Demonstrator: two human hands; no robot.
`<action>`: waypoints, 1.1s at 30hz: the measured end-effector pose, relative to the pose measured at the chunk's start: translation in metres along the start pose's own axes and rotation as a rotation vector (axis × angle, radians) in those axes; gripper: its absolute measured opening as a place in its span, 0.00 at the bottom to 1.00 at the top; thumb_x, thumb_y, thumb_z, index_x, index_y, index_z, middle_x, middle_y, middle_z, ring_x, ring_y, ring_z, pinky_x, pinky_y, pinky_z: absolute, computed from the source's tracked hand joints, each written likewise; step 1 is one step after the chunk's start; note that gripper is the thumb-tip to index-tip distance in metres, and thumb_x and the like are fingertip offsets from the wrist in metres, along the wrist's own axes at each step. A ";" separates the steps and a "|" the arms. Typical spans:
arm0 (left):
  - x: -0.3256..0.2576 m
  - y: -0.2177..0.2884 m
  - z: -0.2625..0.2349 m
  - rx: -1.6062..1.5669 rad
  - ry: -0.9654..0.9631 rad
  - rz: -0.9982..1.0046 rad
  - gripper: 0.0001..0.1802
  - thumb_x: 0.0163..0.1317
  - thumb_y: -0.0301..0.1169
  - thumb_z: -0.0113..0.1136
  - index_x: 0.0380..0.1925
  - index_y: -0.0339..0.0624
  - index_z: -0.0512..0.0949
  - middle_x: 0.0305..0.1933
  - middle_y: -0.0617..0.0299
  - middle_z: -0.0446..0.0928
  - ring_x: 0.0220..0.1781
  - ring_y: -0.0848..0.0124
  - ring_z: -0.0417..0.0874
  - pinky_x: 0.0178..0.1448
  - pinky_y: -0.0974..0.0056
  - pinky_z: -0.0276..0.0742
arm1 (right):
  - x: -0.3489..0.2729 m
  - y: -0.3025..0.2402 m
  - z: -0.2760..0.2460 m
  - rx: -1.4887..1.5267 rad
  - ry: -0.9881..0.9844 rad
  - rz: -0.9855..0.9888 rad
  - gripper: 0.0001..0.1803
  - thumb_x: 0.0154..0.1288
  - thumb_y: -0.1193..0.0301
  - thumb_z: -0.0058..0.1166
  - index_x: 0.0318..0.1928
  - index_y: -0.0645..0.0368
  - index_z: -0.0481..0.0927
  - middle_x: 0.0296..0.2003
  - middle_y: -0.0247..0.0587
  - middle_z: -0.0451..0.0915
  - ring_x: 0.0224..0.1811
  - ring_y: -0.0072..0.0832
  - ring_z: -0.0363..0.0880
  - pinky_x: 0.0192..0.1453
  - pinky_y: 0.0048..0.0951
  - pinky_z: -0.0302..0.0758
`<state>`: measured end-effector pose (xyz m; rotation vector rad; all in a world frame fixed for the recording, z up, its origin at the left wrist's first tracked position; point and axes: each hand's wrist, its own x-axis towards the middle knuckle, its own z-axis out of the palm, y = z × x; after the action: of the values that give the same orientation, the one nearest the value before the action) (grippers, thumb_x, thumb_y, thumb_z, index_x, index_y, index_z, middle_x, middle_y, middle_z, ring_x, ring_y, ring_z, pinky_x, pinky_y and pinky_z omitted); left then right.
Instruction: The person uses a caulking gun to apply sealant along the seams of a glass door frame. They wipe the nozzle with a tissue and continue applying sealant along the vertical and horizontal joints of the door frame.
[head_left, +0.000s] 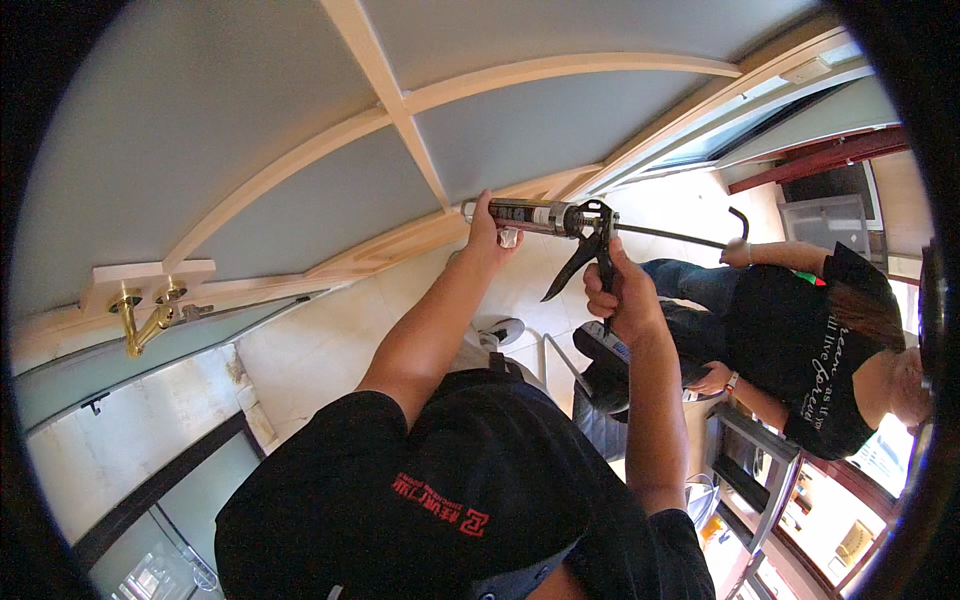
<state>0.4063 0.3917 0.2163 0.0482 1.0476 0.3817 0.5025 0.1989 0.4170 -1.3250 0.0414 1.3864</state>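
Observation:
In front of me, close to the door's edge, I hold a caulking gun (598, 222) with a sealant cartridge (535, 217) lying in it, its front end toward the left. My left hand (487, 236) is closed around the front of the cartridge, with a small white wad (509, 239) by its fingers. My right hand (629, 294) grips the gun's black handle from the right. The black trigger (571, 268) hangs in front of that hand, its fingers apart from it. Out to the right runs the bent plunger rod (685, 238). The cartridge's tip is partly hidden by my left hand.
A door (300, 215) with grey panels and pale wooden bars fills the upper left. It carries brass lever handles (140, 328). At the right stands a person in a black shirt (790, 330), beside the plunger rod. Below them is a grey metal frame (755, 470).

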 end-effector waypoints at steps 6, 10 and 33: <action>0.000 -0.010 -0.004 0.014 -0.056 0.009 0.27 0.65 0.63 0.58 0.41 0.52 0.76 0.38 0.64 0.79 0.36 0.65 0.78 0.35 0.58 0.78 | -0.001 -0.004 -0.010 0.050 0.030 -0.005 0.29 0.77 0.38 0.41 0.36 0.52 0.70 0.21 0.29 0.68 0.16 0.15 0.53 0.19 0.21 0.49; -0.019 -0.022 -0.026 0.023 -0.017 -0.072 0.26 0.66 0.64 0.57 0.42 0.54 0.77 0.37 0.65 0.80 0.38 0.66 0.81 0.40 0.55 0.79 | -0.022 0.027 -0.024 0.016 -0.033 -0.025 0.29 0.74 0.38 0.47 0.35 0.53 0.72 0.20 0.27 0.67 0.16 0.16 0.55 0.19 0.22 0.51; -0.312 -0.032 0.096 0.166 -0.990 0.142 0.33 0.67 0.60 0.59 0.59 0.49 0.66 0.60 0.43 0.78 0.65 0.52 0.80 0.73 0.45 0.73 | -0.234 0.081 -0.101 -0.484 0.035 -0.761 0.47 0.61 0.27 0.51 0.49 0.64 0.81 0.51 0.51 0.81 0.57 0.43 0.80 0.65 0.45 0.73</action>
<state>0.3601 0.2729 0.5185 0.4196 0.0914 0.3357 0.4412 -0.0505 0.4918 -1.5281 -0.7426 0.7321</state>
